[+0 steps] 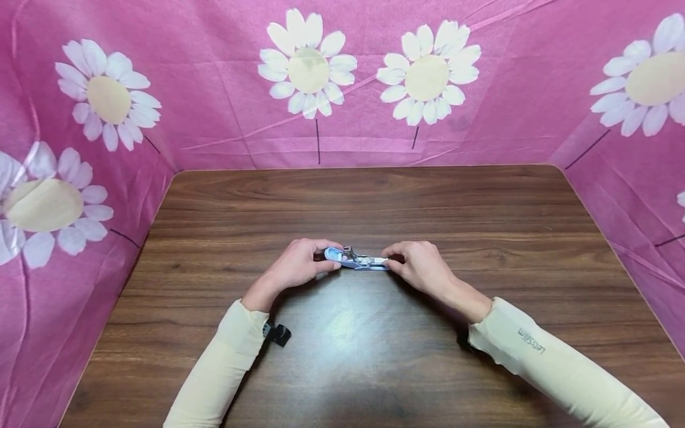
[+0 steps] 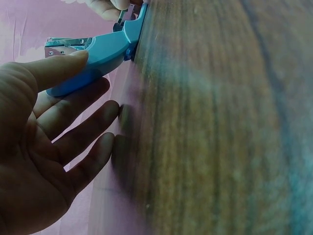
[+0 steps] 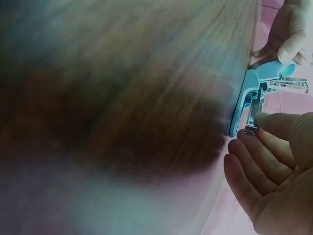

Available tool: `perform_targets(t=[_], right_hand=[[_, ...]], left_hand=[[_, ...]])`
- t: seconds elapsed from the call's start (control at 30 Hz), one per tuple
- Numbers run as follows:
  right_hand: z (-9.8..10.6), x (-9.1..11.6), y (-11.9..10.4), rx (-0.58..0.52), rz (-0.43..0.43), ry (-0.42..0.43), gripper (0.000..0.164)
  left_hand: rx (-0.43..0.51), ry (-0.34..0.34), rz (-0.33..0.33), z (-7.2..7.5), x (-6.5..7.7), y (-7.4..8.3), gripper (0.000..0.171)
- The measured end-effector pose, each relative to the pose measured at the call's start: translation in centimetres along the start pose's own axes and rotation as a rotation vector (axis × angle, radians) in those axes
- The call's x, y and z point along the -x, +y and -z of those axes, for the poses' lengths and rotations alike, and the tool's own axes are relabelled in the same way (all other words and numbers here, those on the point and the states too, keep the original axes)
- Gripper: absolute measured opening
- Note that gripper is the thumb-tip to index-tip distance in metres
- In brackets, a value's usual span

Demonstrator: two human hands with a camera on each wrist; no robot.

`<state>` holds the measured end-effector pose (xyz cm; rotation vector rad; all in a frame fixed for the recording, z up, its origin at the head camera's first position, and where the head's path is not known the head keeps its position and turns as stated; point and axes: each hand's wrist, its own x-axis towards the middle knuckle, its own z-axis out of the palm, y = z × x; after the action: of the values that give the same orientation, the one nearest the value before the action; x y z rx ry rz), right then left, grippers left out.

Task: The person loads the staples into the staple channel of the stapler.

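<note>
my left hand [image 1: 297, 261] pinched the blue cover [image 2: 105, 50] of the opened stapler [image 1: 357, 260]. my right hand [image 1: 424, 265] pinched its metal channel [image 3: 256, 108], over the wooden table [image 1: 353, 205].

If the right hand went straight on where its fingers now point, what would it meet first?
The blue stapler, which the right hand pinches; beyond that, probably the left hand, though depth is unclear.
</note>
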<state>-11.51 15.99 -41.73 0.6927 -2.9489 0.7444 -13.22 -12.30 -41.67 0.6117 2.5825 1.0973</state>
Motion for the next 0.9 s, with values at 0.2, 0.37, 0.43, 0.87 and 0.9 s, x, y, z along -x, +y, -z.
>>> perform_targets(t=[0.2, 0.37, 0.43, 0.87, 0.9], right_hand=[[0.00, 0.04, 0.10, 0.002, 0.000, -0.003, 0.011], [0.02, 0.05, 0.17, 0.000, -0.004, -0.003, 0.010], [0.01, 0.06, 0.19, 0.000, -0.002, -0.003, 0.010], [0.01, 0.14, 0.42, 0.004, -0.007, 0.000, 0.012], [0.01, 0.13, 0.42, 0.006, -0.009, -0.001, 0.012]], left_hand=[[0.005, -0.003, 0.002, -0.06, -0.03, -0.07, 0.033], [0.003, 0.005, -0.004, -0.05, -0.02, -0.06, 0.033], [0.002, 0.006, -0.006, -0.07, 0.01, -0.05, 0.033], [0.006, 0.000, 0.001, -0.01, 0.00, 0.00, 0.033], [0.008, 0.000, 0.001, -0.03, 0.00, -0.02, 0.033]])
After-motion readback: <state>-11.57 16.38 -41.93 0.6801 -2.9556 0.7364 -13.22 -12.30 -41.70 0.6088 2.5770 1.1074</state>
